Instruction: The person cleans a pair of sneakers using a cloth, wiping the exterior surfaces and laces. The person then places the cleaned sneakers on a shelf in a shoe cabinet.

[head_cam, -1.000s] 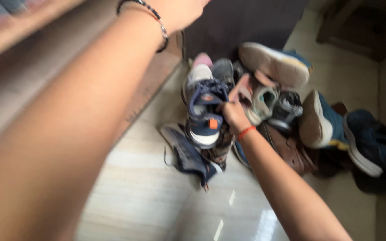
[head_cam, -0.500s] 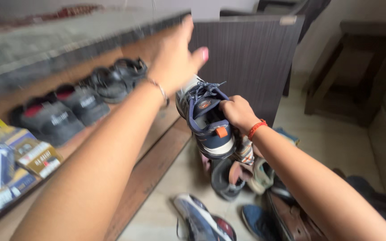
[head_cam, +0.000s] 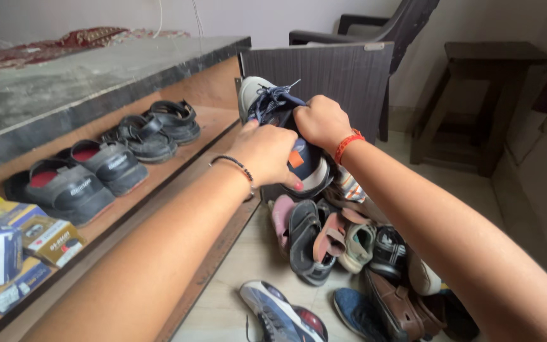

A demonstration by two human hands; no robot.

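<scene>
The sneaker (head_cam: 280, 120) is blue and white with dark laces and a small orange tab, and both hands hold it up in the air in front of a dark board (head_cam: 343, 76), above a pile of shoes on the floor.

Far to the left, some small boxes (head_cam: 7, 247) sit on a low wooden shelf (head_cam: 178, 171). Next to them on the shelf are two grey slip-ons (head_cam: 80, 177) with red insides, side by side. Further along the shelf is a pair of black sandals (head_cam: 156, 126) with straps. A grey stone slab (head_cam: 96, 76) lies over the shelf like a roof.

The left hand (head_cam: 267, 155) wears a bead bracelet (head_cam: 235, 168) and its fingers curl around the sneaker's side and sole, closed on it. The right hand (head_cam: 321, 120) has a red thread (head_cam: 347, 144) at the wrist. It grips the top of the sneaker near the laces, closed tight on it.

Below the hands, the pile (head_cam: 343, 247) has a grey sandal, a pink one, a green shoe and a black one, all touching. A blue shoe (head_cam: 283, 313) lies by itself on the pale floor (head_cam: 235, 272). A brown sandal (head_cam: 400, 307) lies at the right of the pile.

Far to the right, a dark chair (head_cam: 400, 25) stands behind the board and a wooden stool (head_cam: 482, 95) stands by the wall
</scene>
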